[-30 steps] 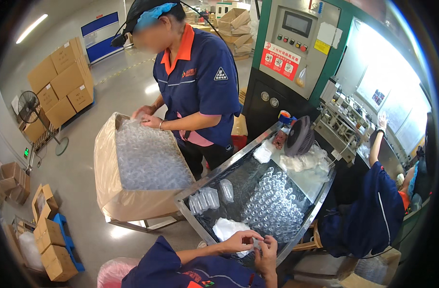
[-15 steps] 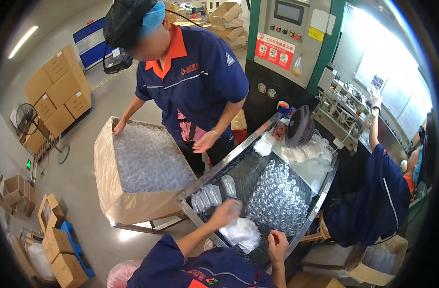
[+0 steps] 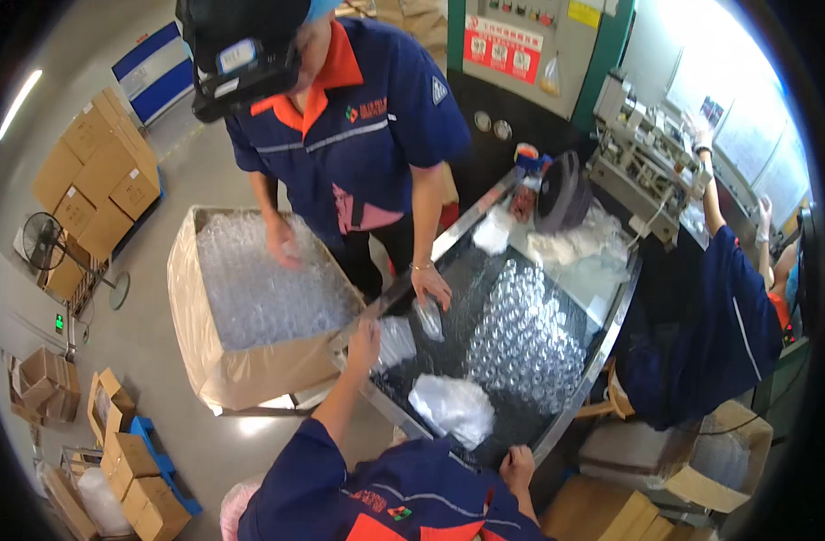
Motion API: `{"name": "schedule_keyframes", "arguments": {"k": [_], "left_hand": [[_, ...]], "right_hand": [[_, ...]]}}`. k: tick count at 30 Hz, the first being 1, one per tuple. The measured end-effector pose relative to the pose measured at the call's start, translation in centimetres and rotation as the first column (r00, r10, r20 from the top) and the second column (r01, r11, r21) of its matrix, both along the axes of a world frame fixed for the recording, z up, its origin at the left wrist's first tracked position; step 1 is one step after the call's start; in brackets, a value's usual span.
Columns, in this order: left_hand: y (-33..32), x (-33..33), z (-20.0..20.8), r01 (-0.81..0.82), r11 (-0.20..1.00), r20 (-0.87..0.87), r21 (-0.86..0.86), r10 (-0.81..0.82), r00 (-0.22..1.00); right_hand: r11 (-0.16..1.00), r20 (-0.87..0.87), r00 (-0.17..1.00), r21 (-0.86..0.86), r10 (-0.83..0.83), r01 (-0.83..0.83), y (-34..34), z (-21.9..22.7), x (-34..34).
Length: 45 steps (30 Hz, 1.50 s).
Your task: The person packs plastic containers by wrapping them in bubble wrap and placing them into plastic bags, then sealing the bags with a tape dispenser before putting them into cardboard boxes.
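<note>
My left hand [image 3: 364,344] is at the left edge of the dark-topped work table [image 3: 444,356], fingers closed. Whatever may be in them does not show. Beside it lie clear plastic pieces [image 3: 395,343], with another clear plastic piece [image 3: 428,321] to their right. My right hand [image 3: 518,467] is curled at the table's near right edge; nothing shows in it. Between my hands sits a crumpled white plastic bundle [image 3: 452,409]. A large group of clear, round-ended plastic containers [image 3: 525,343] covers the table's right half.
A co-worker's hand [image 3: 431,287] reaches over the table's far left edge, by a lined carton [image 3: 191,338] full of clear plastic pieces. A dark fan [image 3: 561,194] stands at the table's far end. Another person [image 3: 701,334] works at a machine [image 3: 651,153] on the right.
My left hand has moved left from over the white bundle to the table's left edge. The co-worker has leaned in, one hand now over the table. The view has shifted slightly.
</note>
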<state>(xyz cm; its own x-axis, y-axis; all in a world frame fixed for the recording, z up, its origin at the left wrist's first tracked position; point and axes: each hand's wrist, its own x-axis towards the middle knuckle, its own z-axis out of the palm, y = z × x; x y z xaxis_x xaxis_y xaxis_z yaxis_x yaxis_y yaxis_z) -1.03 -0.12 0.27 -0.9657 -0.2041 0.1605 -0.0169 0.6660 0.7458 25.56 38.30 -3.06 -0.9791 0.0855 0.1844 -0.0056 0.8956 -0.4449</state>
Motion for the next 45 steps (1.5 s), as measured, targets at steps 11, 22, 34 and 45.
{"name": "schedule_keyframes", "arguments": {"k": [11, 22, 34, 45], "left_hand": [[1.7, -1.5, -1.5, 0.125, 0.987, 0.036, 0.102, -0.129, 0.991], [6.2, -2.2, -1.0, 0.18, 0.982, 0.109, -0.06, -0.173, 0.979], [8.5, -2.5, 0.3, 0.128, 0.861, -0.135, -0.492, -0.222, 0.966], [14.2, 10.5, -2.2, 0.584, 0.799, 0.433, 0.142, -0.581, 0.689]], "right_hand": [[0.998, 0.013, 0.999, 0.053, -0.039, 0.039, -0.4, 0.6, -1.3], [0.997, 0.049, 0.997, 0.037, -0.065, 0.063, -0.4, 1.0, -1.0], [0.89, -0.087, 0.916, -0.289, -0.392, 0.354, 0.8, 3.6, -5.3], [0.917, 0.038, 0.917, -0.014, -0.397, 0.398, 5.2, 6.5, -10.5]]}}
